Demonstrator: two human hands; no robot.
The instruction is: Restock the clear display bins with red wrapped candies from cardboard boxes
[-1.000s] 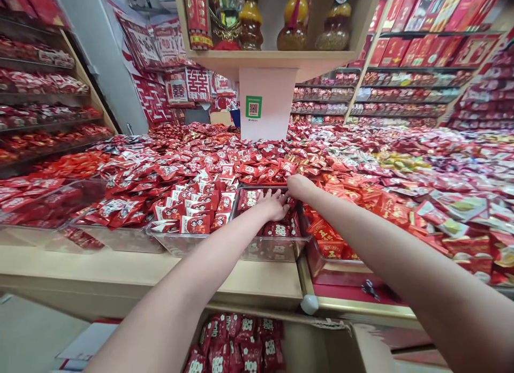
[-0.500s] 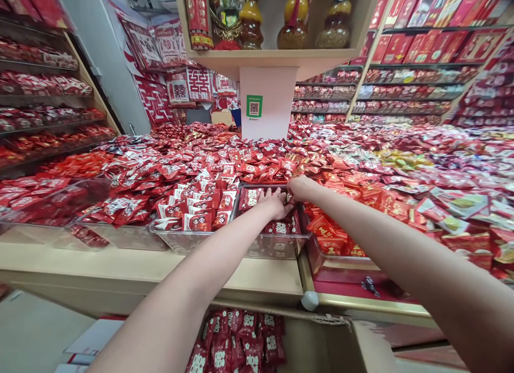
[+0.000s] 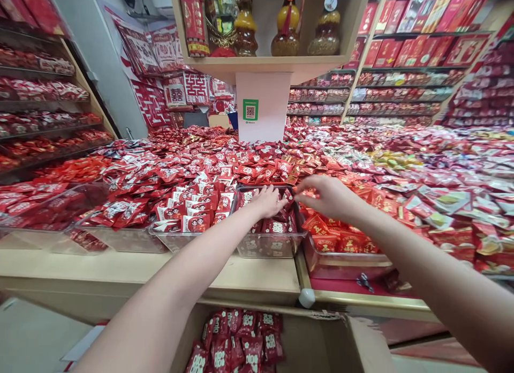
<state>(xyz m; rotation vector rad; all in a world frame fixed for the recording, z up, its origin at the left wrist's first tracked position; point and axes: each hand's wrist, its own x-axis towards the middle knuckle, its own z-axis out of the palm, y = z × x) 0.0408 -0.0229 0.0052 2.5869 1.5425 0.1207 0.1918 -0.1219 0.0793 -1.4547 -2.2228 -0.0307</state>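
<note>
A clear plastic bin (image 3: 271, 246) holds dark red packets (image 3: 275, 226) with pale characters. Over its middle rests my left hand (image 3: 267, 202), fingers spread across the packets. Just right of the bin, above orange-red packets (image 3: 325, 236), my right hand (image 3: 323, 195) hovers with its fingers curved and apart, nothing visible between them. More of the dark red packets (image 3: 244, 341) lie in an open cardboard box (image 3: 317, 341) below the counter.
Left of the bin stands another bin of red and white packets (image 3: 196, 207). Scissors (image 3: 364, 282) lie on the red surface at right. A wooden display shelf (image 3: 265, 64) hangs over the candy heap, on a white post (image 3: 265, 105).
My right hand has moved off the bin's back right corner to the right, and its fingers have opened. My left hand has shifted slightly left and up on the packets.
</note>
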